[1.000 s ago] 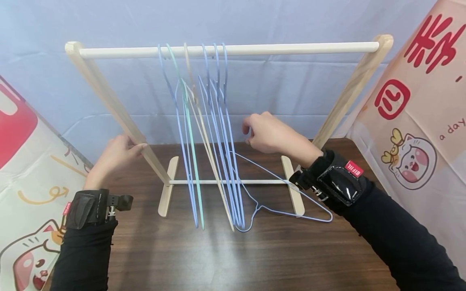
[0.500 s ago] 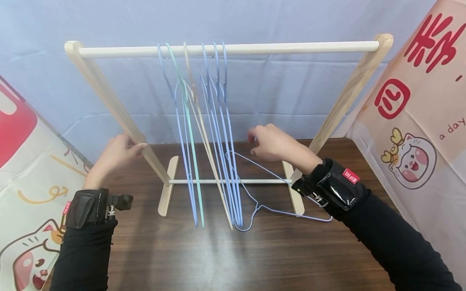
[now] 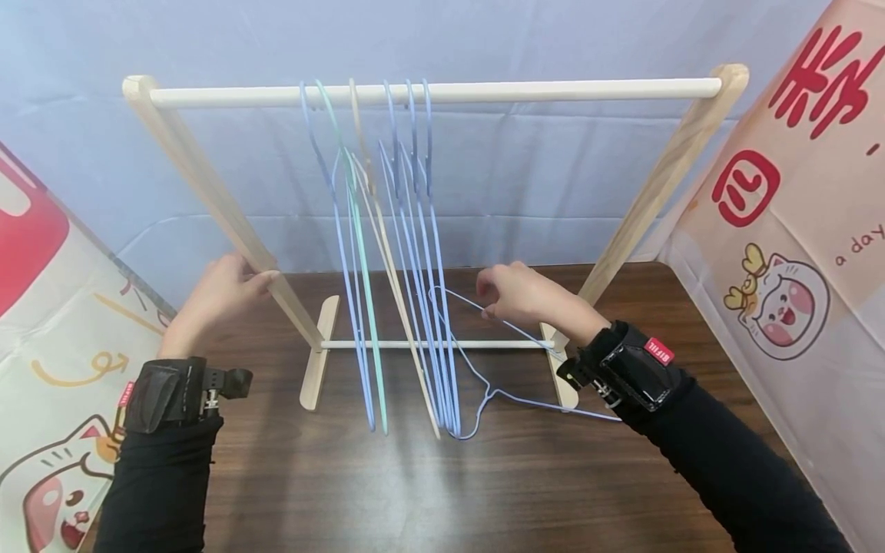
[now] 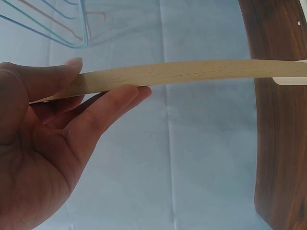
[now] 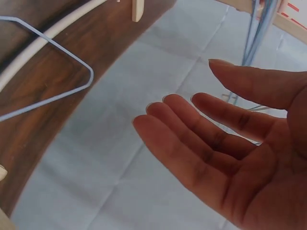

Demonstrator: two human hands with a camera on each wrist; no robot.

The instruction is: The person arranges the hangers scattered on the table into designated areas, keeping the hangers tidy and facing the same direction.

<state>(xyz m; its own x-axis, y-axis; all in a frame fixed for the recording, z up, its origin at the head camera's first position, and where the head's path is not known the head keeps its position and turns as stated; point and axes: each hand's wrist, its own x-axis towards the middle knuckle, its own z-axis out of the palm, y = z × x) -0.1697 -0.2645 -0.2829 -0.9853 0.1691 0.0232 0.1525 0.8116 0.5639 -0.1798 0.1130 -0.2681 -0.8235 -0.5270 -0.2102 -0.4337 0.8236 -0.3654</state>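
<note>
My left hand [image 3: 220, 296] holds the left wooden post [image 4: 192, 72] of a clothes rack, thumb on one side and fingers on the other. To the right of the hanging hangers, my right hand [image 3: 525, 296] is held above the table with loosely bent fingers and nothing in them, as the right wrist view shows. Below it lies a blue hanger [image 3: 539, 402] on the table, partly hidden behind the hand and forearm. From the rack's white top rail [image 3: 553, 91] hang several blue hangers [image 3: 422, 230], a green hanger [image 3: 369, 307] and a beige hanger [image 3: 394, 276].
The rack's white lower rail [image 3: 498, 345] joins two wooden feet, the left foot [image 3: 319, 353] and the right foot [image 3: 561, 376], on a dark wooden table [image 3: 415, 491]. A pale blue cloth [image 3: 525, 169] hangs behind. Printed cloths stand at both sides.
My right hand has moved down toward the lying blue hanger, and the forearm now covers its right end. My left hand has stayed on the post.
</note>
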